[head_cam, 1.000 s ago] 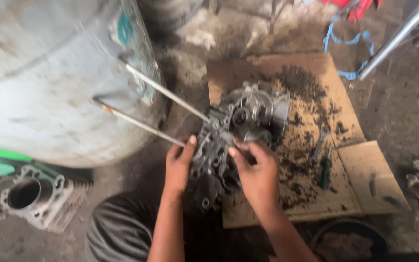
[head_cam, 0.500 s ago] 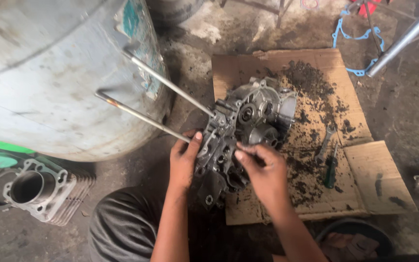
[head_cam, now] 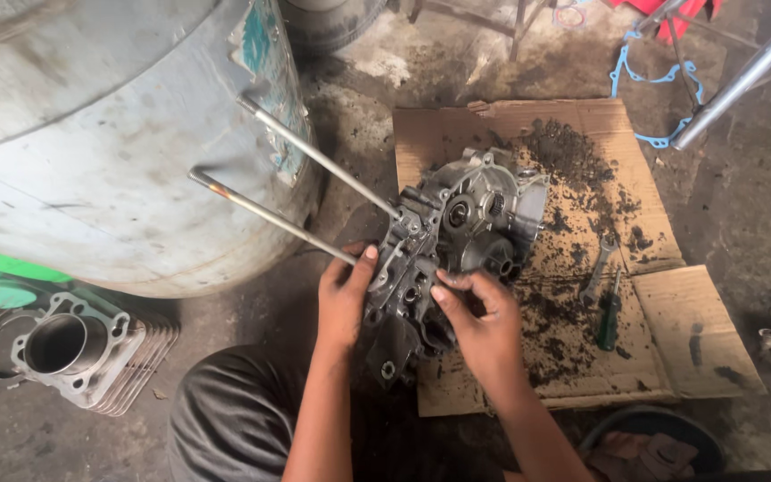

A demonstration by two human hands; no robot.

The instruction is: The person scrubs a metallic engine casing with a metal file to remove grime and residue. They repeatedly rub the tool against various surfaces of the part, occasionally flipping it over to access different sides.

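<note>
Nearest the camera, the person's knee in dark cloth sits low on the floor, and both forearms reach forward from it to an engine crankcase (head_cam: 443,259) that stands on the near left corner of a flattened sheet of cardboard (head_cam: 671,321). The left hand (head_cam: 345,299) grips the crankcase's left edge, thumb up by the base of the lower of two long steel studs (head_cam: 314,192); the right hand (head_cam: 484,326) rests on the casing's near face with its fingers curled in toward a bore, whether pinching a small part or only pressing, I cannot tell. The casing looks propped rather than settled, part of it off the cardboard's edge, so if either hand lets go it could tip toward the knee or roll onto the studs and bend them. The studs slant up and left until their ends lie against a large grey drum (head_cam: 91,152); a twist of the casing could lever them on the drum and strain their threads. Dark oily grit (head_cam: 573,170) is strewn over the cardboard's middle and far side, close enough to fall into open bores. A spanner (head_cam: 598,268) and a green-handled screwdriver (head_cam: 609,312) lie just right of the casing, easy to knock. To the left on the floor sits a finned cylinder barrel (head_cam: 78,353), well apart. Beyond the cardboard's far edge lies a blue gasket (head_cam: 622,71) beside a slanting metal tube (head_cam: 742,76).
</note>
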